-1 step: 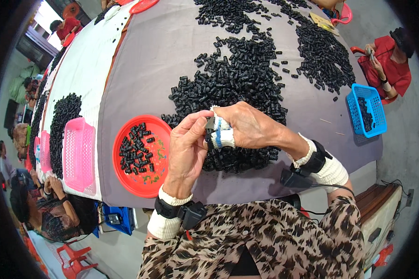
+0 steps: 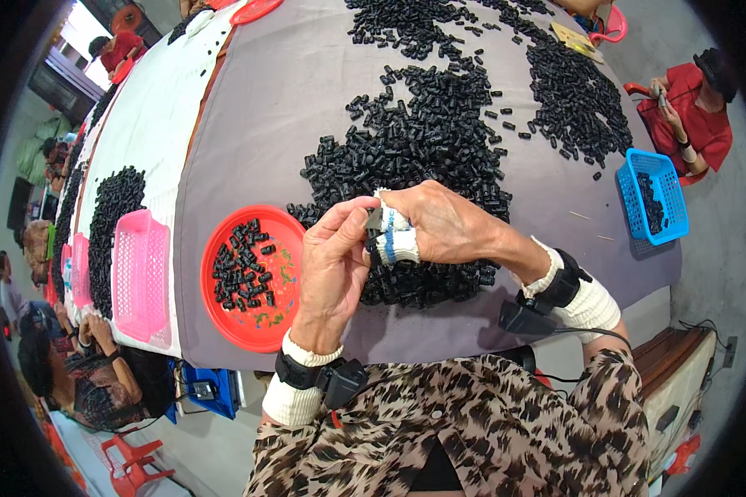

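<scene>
My two hands meet in front of the large pile of small black cylindrical parts (image 2: 414,132). Thumb and fingers of my left hand (image 2: 333,257) are pinched at a small black part (image 2: 372,248), mostly hidden by the fingers. My right hand (image 2: 452,219) is closed against it from the right, its fingers wrapped in white bands with blue marks (image 2: 399,245). Between the fingertips shows a small flat grey piece (image 2: 375,219); which hand grips it I cannot tell. Left of my left hand, a red round tray (image 2: 286,302) holds several loose black parts.
A blue basket (image 2: 680,217) with black parts stands at the right table edge, near a person in red (image 2: 713,124). Pink baskets (image 2: 143,273) and another black pile (image 2: 116,224) lie on the left table. Two thin sticks (image 2: 578,215) lie right of my hands.
</scene>
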### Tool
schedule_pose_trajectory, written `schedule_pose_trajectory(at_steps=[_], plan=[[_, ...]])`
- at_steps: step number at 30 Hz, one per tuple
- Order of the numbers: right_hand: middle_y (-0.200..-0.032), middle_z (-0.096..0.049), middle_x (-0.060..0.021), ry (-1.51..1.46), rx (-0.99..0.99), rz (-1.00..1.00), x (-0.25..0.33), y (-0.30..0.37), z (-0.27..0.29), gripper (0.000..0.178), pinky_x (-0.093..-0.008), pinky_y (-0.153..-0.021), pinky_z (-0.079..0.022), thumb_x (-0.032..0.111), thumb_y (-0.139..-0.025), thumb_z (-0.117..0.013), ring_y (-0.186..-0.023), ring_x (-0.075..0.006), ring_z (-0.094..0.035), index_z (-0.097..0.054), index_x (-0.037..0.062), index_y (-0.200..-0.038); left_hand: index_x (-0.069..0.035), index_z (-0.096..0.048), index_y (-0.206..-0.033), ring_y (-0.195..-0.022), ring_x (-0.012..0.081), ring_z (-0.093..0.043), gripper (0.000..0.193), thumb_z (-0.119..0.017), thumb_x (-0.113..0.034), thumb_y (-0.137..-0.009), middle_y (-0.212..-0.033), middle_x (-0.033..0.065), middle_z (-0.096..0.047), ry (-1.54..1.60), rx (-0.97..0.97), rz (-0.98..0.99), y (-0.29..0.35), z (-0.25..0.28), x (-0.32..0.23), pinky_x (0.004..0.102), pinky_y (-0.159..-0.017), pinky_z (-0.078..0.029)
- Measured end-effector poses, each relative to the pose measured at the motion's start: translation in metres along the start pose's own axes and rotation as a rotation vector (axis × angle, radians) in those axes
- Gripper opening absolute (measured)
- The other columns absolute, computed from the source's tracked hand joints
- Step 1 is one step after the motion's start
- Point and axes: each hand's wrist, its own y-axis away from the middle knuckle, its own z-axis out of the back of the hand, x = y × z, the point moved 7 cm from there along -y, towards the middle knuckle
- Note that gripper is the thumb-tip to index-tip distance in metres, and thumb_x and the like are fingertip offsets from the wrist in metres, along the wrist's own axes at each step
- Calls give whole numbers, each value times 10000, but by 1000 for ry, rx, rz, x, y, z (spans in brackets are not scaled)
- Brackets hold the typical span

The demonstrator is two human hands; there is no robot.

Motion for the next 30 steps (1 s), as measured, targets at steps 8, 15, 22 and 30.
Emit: schedule_pose_trajectory(at_steps=[8, 15, 22, 30], plan=[[-638, -566, -110, -47, -38, -67, 3, 0, 12, 386, -340, -544, -428, 331, -672, -728, -570, -215, -555, -543, 4, -760, 6, -563, -1048, -806, 110, -593, 206, -522, -133, -903, -927, 61, -617, 50, 47, -23, 1, -15, -3, 251, -704, -506], [-640, -573, -130, -5, -14, -52, 3, -1, 11, 370, -357, -548, -430, 296, -652, -717, -574, -255, -560, -537, -16, -735, -3, -565, -1038, -815, 109, -587, 190, -518, -128, -904, -920, 57, -614, -7, 41, -29, 2, -12, -2, 260, -711, -505], [-659, -586, -148, -14, 20, -63, 2, -2, 8, 360, -365, -564, -437, 292, -653, -698, -591, -275, -570, -543, -24, -730, -6, -573, -1027, -794, 96, -573, 181, -532, -125, -896, -902, 41, -609, -9, 15, -19, 2, -9, -2, 244, -696, -490], [-652, -581, -149, -13, 9, -43, 0, 0, 6, 343, -373, -565, -435, 282, -667, -683, -595, -288, -572, -541, -21, -743, -8, -580, -1014, -770, 79, -558, 178, -554, -129, -886, -877, 27, -602, -27, 21, -29, 2, -10, -3, 225, -683, -477]])
